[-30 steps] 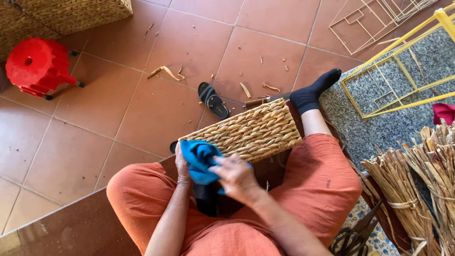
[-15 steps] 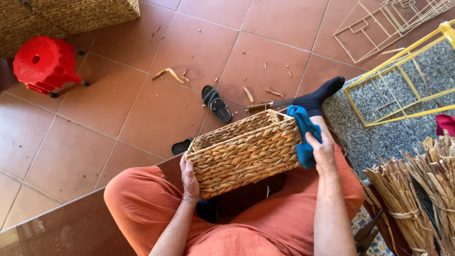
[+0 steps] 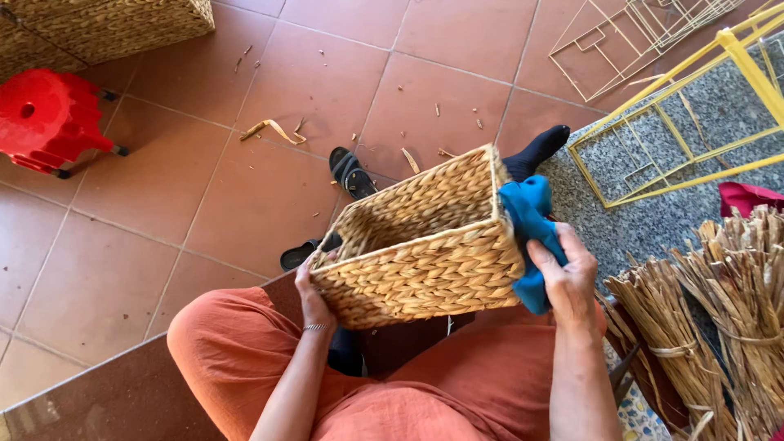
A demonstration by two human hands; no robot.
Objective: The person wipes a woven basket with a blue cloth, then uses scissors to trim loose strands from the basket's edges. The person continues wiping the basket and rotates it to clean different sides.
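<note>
A rectangular woven straw basket (image 3: 425,245) is held tilted above my lap, its open mouth turned up and to the left. My left hand (image 3: 314,286) grips its lower left corner. My right hand (image 3: 567,273) presses a blue cloth (image 3: 527,224) against the basket's right side. My legs in orange trousers (image 3: 245,359) lie below it, one black-socked foot (image 3: 535,151) stretched out behind.
A black sandal (image 3: 351,171) lies on the tiled floor past the basket. A red plastic stool (image 3: 45,118) and a large woven basket (image 3: 122,24) are at upper left. Yellow wire frames (image 3: 670,131) lie upper right, bundles of dried straw (image 3: 719,318) at right.
The cloth went from both hands at my lap to the basket's right side in my right hand. My left hand took the basket and lifted it closer.
</note>
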